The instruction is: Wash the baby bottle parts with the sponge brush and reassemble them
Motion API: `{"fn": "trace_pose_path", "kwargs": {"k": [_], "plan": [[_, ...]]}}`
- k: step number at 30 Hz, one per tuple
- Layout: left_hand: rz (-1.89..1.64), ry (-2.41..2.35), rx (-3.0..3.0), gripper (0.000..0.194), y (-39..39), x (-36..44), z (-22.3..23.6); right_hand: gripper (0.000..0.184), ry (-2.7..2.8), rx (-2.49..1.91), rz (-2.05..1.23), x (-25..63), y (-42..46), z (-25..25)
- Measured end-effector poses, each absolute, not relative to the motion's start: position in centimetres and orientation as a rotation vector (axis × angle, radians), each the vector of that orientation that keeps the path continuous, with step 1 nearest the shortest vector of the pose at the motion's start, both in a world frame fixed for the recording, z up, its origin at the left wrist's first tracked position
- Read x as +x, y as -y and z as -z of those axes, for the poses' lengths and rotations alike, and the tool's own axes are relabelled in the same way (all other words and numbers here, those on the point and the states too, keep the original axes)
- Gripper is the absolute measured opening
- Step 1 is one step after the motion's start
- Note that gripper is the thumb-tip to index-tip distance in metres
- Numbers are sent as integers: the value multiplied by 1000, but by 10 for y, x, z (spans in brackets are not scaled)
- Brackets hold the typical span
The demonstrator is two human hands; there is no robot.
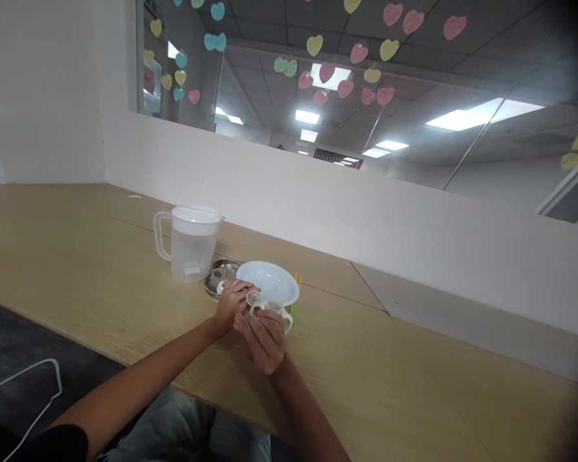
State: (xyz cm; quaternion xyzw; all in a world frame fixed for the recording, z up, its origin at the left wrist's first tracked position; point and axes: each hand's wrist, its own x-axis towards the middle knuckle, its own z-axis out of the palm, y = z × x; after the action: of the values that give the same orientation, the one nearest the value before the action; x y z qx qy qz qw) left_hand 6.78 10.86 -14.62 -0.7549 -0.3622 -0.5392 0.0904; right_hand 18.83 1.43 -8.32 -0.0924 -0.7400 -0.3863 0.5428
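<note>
At the middle of the table, my left hand (234, 303) is closed, its fingertips at a small translucent round plastic piece (253, 298). Just to the right and nearer to me, my right hand (264, 339) is raised with its fingers pinched together. A small white plastic piece (255, 310) shows at those fingertips, partly hidden. Beyond my right hand stands a whitish cup (275, 307) with a handle, half covered by the fingers. Behind both hands lies a pale blue-white plate (268, 280). A round metal tray (214, 282) with small items in it sits beyond my left hand.
A translucent plastic pitcher (192, 250), its handle to the left, stands left of the tray. Yellow and green utensils (296, 282) show at the plate's right edge. The wooden table (414, 359) meets a white wall (318, 192) under a window with heart-shaped notes.
</note>
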Motion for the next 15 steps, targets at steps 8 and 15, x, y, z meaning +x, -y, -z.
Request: {"fn": "trace_pose_path", "kwargs": {"k": [8,15], "plan": [[1631,1132,-2216,22,-113,71,149,8,1754,20,995,182,-5,85],[1632,1173,-2234,24,-110,69,147,9,1793,-28,931,187,-7,87]]}}
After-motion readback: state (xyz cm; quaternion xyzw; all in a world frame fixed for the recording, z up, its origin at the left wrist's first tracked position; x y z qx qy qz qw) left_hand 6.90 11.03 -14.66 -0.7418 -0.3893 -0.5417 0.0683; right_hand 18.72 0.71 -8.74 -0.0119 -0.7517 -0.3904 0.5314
